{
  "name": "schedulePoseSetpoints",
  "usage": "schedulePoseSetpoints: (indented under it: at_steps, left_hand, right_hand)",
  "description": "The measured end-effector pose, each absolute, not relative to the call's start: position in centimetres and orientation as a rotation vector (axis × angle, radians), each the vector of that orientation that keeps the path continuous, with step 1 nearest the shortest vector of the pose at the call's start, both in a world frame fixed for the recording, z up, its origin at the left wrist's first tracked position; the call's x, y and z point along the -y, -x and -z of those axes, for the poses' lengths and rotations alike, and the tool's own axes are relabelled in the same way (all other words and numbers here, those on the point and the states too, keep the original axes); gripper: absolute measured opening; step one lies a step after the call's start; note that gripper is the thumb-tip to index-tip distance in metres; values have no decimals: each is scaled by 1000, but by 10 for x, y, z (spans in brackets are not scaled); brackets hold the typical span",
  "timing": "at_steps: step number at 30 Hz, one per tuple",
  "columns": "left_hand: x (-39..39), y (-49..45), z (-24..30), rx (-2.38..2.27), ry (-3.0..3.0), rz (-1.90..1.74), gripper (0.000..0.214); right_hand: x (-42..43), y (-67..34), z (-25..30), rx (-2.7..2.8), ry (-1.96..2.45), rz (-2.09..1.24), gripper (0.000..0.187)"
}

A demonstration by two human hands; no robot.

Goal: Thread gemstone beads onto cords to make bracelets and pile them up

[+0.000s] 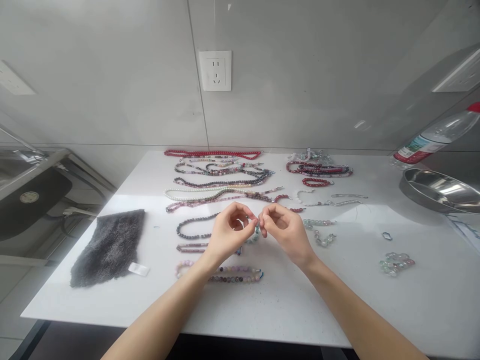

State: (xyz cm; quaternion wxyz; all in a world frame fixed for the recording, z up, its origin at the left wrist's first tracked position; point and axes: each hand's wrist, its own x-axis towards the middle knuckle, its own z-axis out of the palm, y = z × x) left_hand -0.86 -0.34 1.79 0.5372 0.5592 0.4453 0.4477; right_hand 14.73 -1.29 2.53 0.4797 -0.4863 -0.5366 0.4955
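Note:
Fingertips pinched, my left hand (229, 231) and my right hand (287, 231) nearly meet above the middle of the white table (300, 305). What they hold is too small to make out. Just below the fingertips shows a pale blue-green bead strand (253, 237); whether it hangs from them or lies on the table I cannot tell. Behind my left hand and forearm are a dark bead strand (191, 235), a purple-brown strand (191, 248) and a lilac bead strand (240, 278), partly covered. Right of my right hand lies a clear greenish bead strand (324, 240).
Several necklaces, including red beads (213, 153) and white pearls (187, 192), lie in rows toward the wall. A grey fluffy cloth (108, 247) and a white packet (138, 269) are left. Clear beads (396, 263), a metal bowl (438, 192) and a bottle (431, 142) stand right.

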Motion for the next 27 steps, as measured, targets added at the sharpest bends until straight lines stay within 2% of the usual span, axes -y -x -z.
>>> schedulePoseSetpoints:
  at_steps: [14,22,27]
  left_hand:
    - [2,7,-8,-1035,-1401,-1067,11]
    - [2,6,-3,-991,-1327,-1260,17]
    - [3,6,-6,-989,-1288,-1331,20]
  right_hand:
    - [13,-148,-24,1403,1171,-1159,12]
    - [9,-152,-18,1272,959,-1370,17]
    - [8,-150,-21,1258,1031,-1425,25]
